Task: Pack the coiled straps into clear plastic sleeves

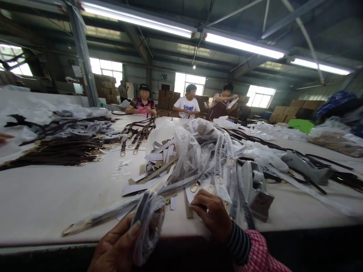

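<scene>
My left hand [117, 241] grips a coiled strap [149, 226] wrapped in clear plastic, at the table's front edge. A length of the wrapped strap runs up and away from the coil toward the pile. To the right, my right hand [212, 213] hovers low over the table, fingers bent and tips drawn together; whether anything thin lies between them is hidden. Just beyond its fingertips are a paper strip [188, 204] and a gold oval ring [195, 186]. Another plastic-sleeved strap [104, 215] lies at the left, ending in a gold clasp [67, 229].
A heap of card strips [159, 155] and plastic sleeves [187, 151] fills the table's middle. A grey tape dispenser [252, 185] stands at the right. Dark brown straps [62, 151] lie stacked at left. Several people [187, 104] work across the table; another person's hand [5, 138] shows far left.
</scene>
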{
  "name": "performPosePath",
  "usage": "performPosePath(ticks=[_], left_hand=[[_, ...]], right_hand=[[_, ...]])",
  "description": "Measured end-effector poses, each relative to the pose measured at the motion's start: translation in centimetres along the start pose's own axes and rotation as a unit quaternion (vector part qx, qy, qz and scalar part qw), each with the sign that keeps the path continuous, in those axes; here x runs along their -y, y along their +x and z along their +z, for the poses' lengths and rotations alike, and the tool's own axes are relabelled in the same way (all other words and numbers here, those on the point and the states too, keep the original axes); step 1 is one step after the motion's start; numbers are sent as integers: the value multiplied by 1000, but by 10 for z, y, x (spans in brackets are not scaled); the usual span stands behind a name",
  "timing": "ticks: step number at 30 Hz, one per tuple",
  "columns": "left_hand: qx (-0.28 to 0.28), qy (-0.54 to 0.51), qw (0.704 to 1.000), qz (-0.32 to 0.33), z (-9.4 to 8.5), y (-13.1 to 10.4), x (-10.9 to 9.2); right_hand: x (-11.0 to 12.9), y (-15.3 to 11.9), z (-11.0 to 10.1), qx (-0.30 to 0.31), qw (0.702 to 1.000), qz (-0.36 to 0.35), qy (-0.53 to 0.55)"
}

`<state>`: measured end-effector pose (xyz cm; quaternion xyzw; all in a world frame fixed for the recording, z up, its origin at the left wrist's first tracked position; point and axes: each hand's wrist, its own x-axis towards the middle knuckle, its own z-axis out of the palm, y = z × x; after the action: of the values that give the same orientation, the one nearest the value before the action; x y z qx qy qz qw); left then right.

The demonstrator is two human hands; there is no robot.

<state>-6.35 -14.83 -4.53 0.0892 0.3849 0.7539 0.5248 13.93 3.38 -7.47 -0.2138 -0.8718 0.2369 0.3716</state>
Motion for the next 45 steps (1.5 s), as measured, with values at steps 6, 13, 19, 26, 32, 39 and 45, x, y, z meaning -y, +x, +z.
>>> performPosePath(ticks=[6, 13, 19, 26, 32, 39, 45], left_hand=[[38, 27, 999, -24, 6, 5, 5], [42, 54, 998, -5, 20, -1, 7], [80, 91, 992, 19, 29, 6, 8], [166, 138, 968, 131, 83, 26, 13], [214, -10, 976, 32, 102, 53, 45], [103, -110, 988, 30, 97, 86, 90], [176, 12, 984, 30, 105, 89, 97]], right_hand=[[-6, 3, -7, 44, 963, 177, 198], [-12, 5, -9, 66, 919, 249, 300], [-8, 15, -15, -102, 925, 237, 279], [-8, 9, -14, -102, 919, 251, 285], [-9, 2, -16, -99, 925, 249, 269], [-22, 6, -10, -227, 872, 302, 311], [-27, 2, -10, -252, 875, 301, 284]])
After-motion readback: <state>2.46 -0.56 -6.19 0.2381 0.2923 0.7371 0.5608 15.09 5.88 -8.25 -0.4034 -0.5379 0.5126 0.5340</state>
